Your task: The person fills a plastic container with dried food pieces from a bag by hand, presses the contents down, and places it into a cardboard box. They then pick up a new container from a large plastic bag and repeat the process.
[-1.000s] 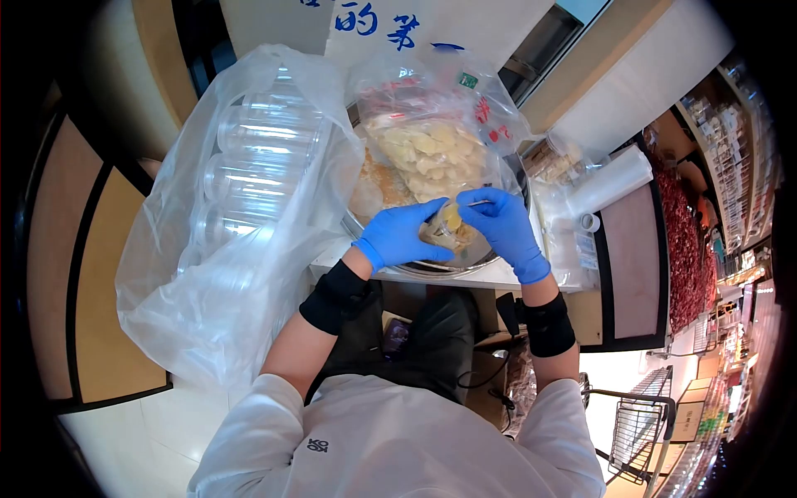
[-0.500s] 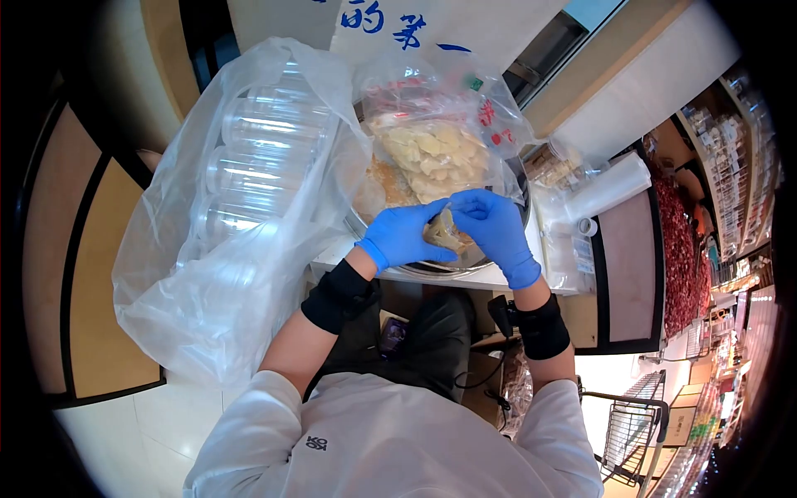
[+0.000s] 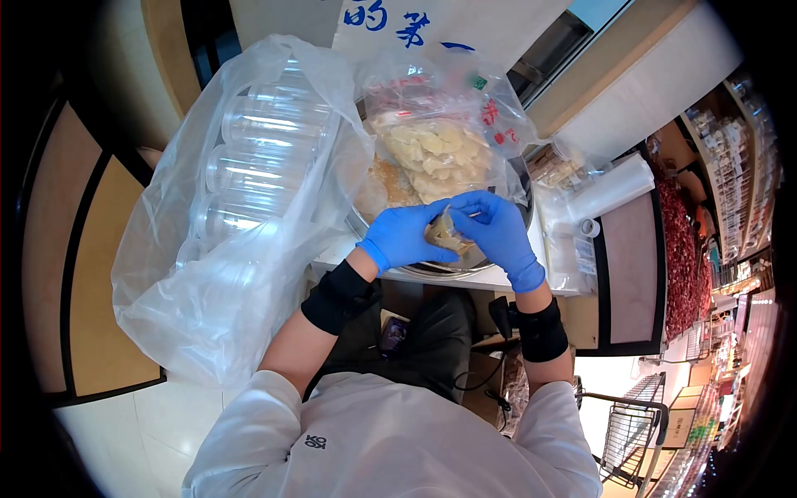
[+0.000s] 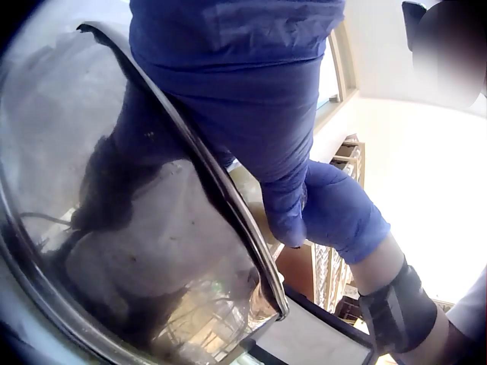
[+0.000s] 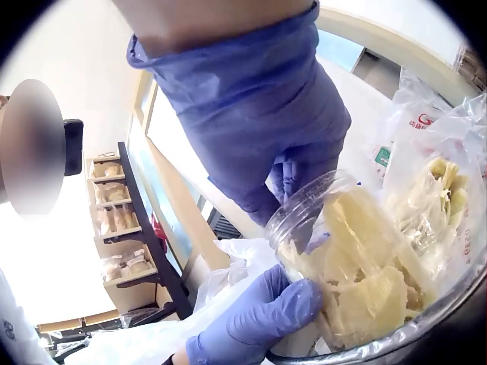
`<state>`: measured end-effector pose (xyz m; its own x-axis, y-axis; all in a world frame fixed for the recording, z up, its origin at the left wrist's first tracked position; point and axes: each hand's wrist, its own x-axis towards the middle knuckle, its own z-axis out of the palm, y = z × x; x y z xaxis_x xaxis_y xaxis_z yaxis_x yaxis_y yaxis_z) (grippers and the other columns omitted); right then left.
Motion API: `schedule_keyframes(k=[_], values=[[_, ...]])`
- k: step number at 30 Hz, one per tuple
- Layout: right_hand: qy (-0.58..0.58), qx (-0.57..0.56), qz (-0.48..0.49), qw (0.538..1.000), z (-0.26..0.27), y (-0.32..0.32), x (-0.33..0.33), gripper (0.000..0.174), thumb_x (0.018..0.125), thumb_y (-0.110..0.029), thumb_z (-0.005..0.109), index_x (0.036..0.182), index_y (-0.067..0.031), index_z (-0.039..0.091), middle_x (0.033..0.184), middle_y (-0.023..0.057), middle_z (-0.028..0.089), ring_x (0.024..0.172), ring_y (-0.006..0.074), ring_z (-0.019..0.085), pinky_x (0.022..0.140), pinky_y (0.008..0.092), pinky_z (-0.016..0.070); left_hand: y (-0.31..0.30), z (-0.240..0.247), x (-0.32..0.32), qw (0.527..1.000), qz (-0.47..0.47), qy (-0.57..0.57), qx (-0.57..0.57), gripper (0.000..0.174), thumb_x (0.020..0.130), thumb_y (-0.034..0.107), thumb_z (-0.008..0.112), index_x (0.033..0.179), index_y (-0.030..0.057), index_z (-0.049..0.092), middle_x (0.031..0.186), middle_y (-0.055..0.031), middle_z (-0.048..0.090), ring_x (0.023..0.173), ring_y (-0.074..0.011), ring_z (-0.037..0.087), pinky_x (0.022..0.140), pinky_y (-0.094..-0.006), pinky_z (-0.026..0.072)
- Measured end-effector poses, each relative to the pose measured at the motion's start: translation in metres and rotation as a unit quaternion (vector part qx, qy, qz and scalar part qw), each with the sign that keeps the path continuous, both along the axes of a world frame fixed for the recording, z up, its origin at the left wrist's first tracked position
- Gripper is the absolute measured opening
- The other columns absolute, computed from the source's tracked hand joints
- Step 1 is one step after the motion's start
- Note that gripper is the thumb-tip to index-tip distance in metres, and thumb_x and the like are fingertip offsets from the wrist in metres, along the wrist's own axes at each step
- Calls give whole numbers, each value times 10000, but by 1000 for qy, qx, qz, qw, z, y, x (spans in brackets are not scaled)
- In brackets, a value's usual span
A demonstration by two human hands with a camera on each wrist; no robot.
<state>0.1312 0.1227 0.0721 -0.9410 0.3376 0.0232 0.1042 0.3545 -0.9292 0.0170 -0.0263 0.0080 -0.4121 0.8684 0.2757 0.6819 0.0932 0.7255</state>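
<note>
A big clear plastic bag (image 3: 241,207) of stacked clear tubs fills the left side, at about 9 o'clock from the hands. Next comes the left hand (image 3: 404,236) in a blue glove. Its fingers are curled round the small clear jar (image 3: 447,233) from the 8 o'clock side and cup its base. The jar is packed with pale yellow slices. It tilts between the two hands, just above the near edge of the metal basin (image 3: 432,268). At the jar's 12 o'clock, an open bag of slices (image 3: 436,153) sits in the basin. The right hand (image 3: 498,228) closes on the jar from 3 o'clock, with its fingers (image 5: 293,179) bent over the mouth and one tip inside the rim. A roll of plastic bags (image 3: 610,187) lies well apart at 2 o'clock.
</note>
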Motion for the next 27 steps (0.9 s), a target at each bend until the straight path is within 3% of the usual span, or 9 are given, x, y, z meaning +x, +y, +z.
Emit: schedule_keyframes(k=[6,8,11,14,18,20,24,26,27], values=[[-27,72,17,997,1,1,-6,194,813,-77,713,988,-16,656,858,42,672,757,101,640,708,248,527,2,-4,-1,1000,2,2,6,845,659,621,751,1343,191,502,1008,-154,688,902,-353,662,791,-409,521],[-1,123,56,991,5,0,-8,137,798,-67,713,914,-20,657,834,40,663,763,101,631,729,257,523,-1,3,0,1000,-4,-18,-21,848,648,596,779,1334,166,525,1077,-152,678,958,-351,654,836,-403,513],[-30,110,122,986,8,9,-17,86,788,-50,709,844,-17,651,848,34,660,750,106,628,730,257,523,0,2,-1,999,12,-12,-49,861,642,599,783,1326,143,529,1079,-156,678,973,-347,654,846,-400,511],[-84,74,149,982,10,17,-23,76,782,-38,711,825,-15,651,849,36,662,766,111,636,734,257,524,0,-1,-3,999,6,-28,-34,874,636,598,788,1322,120,530,1084,-161,676,986,-339,654,858,-398,508],[-64,81,148,984,18,25,-18,77,799,-53,714,829,-11,657,845,44,675,779,110,642,731,250,524,-1,0,0,999,0,-34,-29,880,636,592,791,1326,114,528,1082,-160,677,986,-335,655,870,-394,506],[20,-56,12,998,25,29,-12,99,822,-84,714,864,-10,664,825,57,689,794,118,654,729,250,526,0,-7,0,1000,15,-14,12,855,657,580,772,1345,153,497,1074,-148,675,978,-341,648,844,-405,510],[58,-79,-95,991,-23,85,-8,183,842,-124,708,971,-1,666,884,71,698,793,138,665,745,266,530,-2,-12,-1,998,34,-14,43,822,685,445,816,1371,135,486,1216,-152,621,1111,-320,598,949,-389,477],[-51,132,-84,986,-63,109,-8,218,873,-105,660,1049,23,657,902,64,688,800,132,658,737,252,517,-3,-12,-3,996,16,-38,80,770,698,317,828,1366,147,485,1306,-130,568,1184,-303,551,992,-387,453],[-49,132,-88,986,-81,114,-9,218,873,-105,660,1049,23,657,902,64,688,800,132,658,737,252,517,-2,-12,-3,996,12,-36,79,770,698,317,828,1366,147,485,1306,-130,568,1184,-303,551,992,-387,453]])
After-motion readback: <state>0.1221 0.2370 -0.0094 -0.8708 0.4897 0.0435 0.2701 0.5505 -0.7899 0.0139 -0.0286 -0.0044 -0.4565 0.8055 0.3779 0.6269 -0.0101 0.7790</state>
